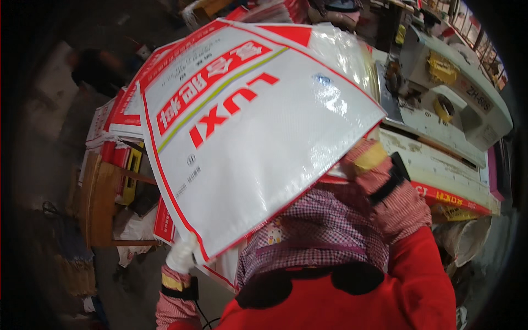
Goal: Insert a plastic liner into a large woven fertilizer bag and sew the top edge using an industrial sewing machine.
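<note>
A large white woven sack (258,126) with red borders and red lettering is held up flat in front of me, tilted down to the left. My left hand (180,254), in a white glove, grips its lower left corner. My right hand (369,159), in a checked glove with a yellow cuff band, holds the sack's right edge from beneath; its fingers are mostly hidden by the sack. Red sleeves and a checked apron fill the lower middle.
A stack of similar red and white sacks (118,118) lies on a wooden stand (99,203) at the left. A white industrial sewing machine (456,93) sits on a worn table (440,165) at the right. Bags and clutter lie on the floor below.
</note>
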`<state>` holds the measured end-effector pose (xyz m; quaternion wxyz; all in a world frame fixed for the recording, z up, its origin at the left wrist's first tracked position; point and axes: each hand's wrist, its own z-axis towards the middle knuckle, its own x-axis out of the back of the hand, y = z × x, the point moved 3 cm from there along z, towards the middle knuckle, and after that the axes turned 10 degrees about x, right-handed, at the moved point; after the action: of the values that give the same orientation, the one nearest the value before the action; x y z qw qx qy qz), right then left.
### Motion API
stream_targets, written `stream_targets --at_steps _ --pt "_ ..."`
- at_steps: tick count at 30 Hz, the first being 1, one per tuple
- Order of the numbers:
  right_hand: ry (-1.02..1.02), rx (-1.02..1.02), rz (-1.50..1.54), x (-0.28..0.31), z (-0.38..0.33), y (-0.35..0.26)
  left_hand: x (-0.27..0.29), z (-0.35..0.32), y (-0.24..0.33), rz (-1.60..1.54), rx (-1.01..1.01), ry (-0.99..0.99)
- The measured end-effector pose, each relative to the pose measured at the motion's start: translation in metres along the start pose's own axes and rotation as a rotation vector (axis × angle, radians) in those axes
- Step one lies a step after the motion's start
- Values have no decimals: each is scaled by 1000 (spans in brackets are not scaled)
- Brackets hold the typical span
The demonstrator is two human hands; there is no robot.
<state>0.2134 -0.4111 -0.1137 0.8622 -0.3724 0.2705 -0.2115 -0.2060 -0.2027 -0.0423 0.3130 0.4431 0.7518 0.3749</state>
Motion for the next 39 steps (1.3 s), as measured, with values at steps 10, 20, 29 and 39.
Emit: stream_targets --at_steps 10,20,29,39 --pt "-290 -205 -607 -64 76 -25 -49 -11 -77 356 275 -130" --pt "-117 -601 -225 35 4 -46 -5 13 -63 -340 -15 -38" --pt "514 -581 5 50 41 -12 17 11 -76 34 39 262" --pt "-162 -42 -793 69 -14 25 53 -22 -103 -47 -107 380"
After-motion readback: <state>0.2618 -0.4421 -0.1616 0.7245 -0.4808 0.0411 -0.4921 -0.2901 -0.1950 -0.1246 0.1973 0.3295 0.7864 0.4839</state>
